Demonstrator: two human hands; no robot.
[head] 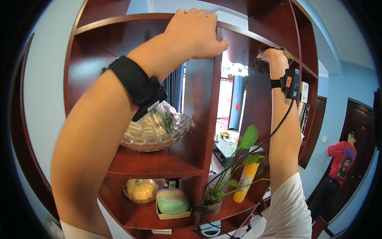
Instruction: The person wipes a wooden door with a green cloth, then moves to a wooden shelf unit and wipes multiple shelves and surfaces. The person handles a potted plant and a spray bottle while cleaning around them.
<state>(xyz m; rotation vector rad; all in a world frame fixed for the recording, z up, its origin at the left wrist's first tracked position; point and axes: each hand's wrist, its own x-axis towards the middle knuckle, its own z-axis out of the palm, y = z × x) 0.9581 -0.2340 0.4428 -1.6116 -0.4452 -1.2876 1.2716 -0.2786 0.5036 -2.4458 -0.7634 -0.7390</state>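
My left hand rests on the front edge of an upper board of a dark red wooden shelf unit, its fingers over the top and the thumb pointing right. My right hand is raised inside the compartment to the right, gripping a crumpled dark green cloth near that compartment's upper right corner. Part of the cloth hangs left of the wrist, and the fingers are largely hidden. A strapped black device with a cable sits on my right wrist, and a black band circles my left forearm.
Below my arms stand a glass bowl with bagged food, a yellow pumpkin-shaped item, stacked colored bowls, a potted plant and an orange-yellow can. Books stand at right. A person is by a dark door.
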